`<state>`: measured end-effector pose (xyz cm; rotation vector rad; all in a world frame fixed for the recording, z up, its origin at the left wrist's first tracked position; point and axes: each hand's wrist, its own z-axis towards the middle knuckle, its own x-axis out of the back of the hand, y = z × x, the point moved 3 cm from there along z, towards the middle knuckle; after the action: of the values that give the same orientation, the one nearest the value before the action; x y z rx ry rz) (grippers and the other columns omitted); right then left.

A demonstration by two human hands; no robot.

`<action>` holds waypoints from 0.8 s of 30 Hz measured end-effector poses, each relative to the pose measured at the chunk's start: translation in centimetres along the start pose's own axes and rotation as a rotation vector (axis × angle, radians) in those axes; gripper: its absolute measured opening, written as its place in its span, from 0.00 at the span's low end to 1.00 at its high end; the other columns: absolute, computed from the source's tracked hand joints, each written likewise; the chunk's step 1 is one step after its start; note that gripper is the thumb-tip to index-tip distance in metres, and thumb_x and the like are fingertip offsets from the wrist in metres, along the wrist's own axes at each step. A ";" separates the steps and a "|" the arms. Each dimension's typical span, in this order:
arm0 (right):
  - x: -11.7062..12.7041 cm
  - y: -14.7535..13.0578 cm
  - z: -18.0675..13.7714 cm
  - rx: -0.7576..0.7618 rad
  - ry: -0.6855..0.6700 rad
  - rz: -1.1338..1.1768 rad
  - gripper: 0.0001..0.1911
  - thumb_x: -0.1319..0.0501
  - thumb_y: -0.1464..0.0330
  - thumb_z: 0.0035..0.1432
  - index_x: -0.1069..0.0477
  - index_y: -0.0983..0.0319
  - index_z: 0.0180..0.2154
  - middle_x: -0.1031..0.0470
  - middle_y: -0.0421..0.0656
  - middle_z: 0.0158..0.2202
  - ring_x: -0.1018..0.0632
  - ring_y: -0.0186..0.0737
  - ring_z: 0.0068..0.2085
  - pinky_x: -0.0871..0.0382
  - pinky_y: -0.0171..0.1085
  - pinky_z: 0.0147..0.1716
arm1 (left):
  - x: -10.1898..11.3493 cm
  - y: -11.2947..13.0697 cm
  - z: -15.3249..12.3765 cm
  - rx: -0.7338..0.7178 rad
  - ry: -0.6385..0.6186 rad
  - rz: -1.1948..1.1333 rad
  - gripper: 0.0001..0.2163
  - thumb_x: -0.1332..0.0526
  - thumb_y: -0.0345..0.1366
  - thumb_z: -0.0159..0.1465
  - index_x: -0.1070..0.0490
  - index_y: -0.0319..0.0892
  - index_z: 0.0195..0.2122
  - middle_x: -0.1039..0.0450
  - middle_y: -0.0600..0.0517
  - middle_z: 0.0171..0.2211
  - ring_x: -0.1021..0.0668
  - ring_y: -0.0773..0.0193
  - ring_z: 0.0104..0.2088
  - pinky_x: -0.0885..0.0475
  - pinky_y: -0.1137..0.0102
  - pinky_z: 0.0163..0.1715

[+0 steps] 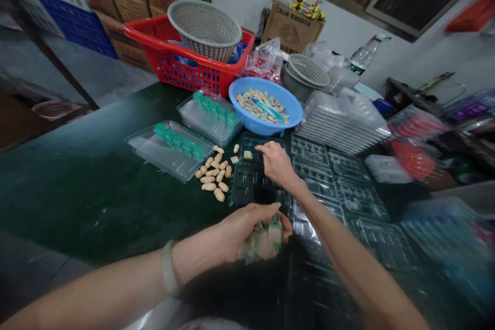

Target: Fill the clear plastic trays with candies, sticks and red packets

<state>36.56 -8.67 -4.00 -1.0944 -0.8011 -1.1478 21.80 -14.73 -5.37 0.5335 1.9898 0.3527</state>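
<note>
My left hand (258,221) is cupped around a heap of small striped pieces (263,241) in green, cream and orange, held low over the near part of the table. My right hand (279,164) is over the clear compartment trays, its index finger stretched to the left and the other fingers curled; nothing shows in it. Just left of that fingertip, a striped piece (248,154) lies at the edge of a tray (253,183). Another striped piece (234,160) rests on the table beside a cluster of peanuts (215,171).
Left of the peanuts lie clear plastic boxes (145,147) with green pieces (180,141). Behind are a blue basin (296,113) of striped pieces, a red basket (154,56) bearing a grey colander (204,26), and stacked clear trays (340,121). More compartment trays (361,198) spread to the right.
</note>
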 end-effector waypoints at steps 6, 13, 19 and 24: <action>6.5 -1.2 -6.3 -0.078 -0.053 0.501 0.09 0.45 0.71 0.59 0.28 0.62 0.41 0.29 0.41 0.35 0.29 0.34 0.34 0.36 0.32 0.34 | 0.7 0.2 0.8 -0.025 0.057 -0.132 0.22 0.45 0.52 0.58 0.28 0.33 0.33 0.29 0.45 0.28 0.28 0.67 0.20 0.34 0.74 0.18; 7.5 -4.6 -11.2 0.023 -0.239 0.411 0.13 0.41 0.72 0.57 0.29 0.58 0.45 0.33 0.43 0.36 0.31 0.37 0.38 0.36 0.37 0.37 | 0.9 0.0 1.0 0.003 0.241 -0.187 0.20 0.44 0.51 0.58 0.33 0.36 0.22 0.34 0.50 0.15 0.30 0.65 0.15 0.33 0.72 0.15; 6.7 -4.8 -11.3 -0.010 -0.202 0.465 0.11 0.40 0.76 0.54 0.28 0.58 0.40 0.34 0.42 0.36 0.31 0.37 0.38 0.36 0.37 0.38 | 0.9 0.1 1.2 -0.003 0.206 -0.218 0.19 0.44 0.49 0.59 0.33 0.35 0.24 0.32 0.48 0.17 0.27 0.62 0.17 0.30 0.69 0.17; 6.3 -4.1 -11.3 -0.129 -0.143 0.646 0.07 0.40 0.78 0.51 0.29 0.61 0.30 0.32 0.39 0.32 0.30 0.34 0.34 0.36 0.33 0.35 | 1.1 -0.1 1.5 0.037 0.180 -0.168 0.18 0.45 0.48 0.59 0.34 0.36 0.24 0.33 0.48 0.15 0.28 0.59 0.15 0.38 0.73 0.10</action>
<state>33.71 -21.45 -0.56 -1.4195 -0.4268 -0.5835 22.66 -14.22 -6.91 0.3640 2.2016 0.2677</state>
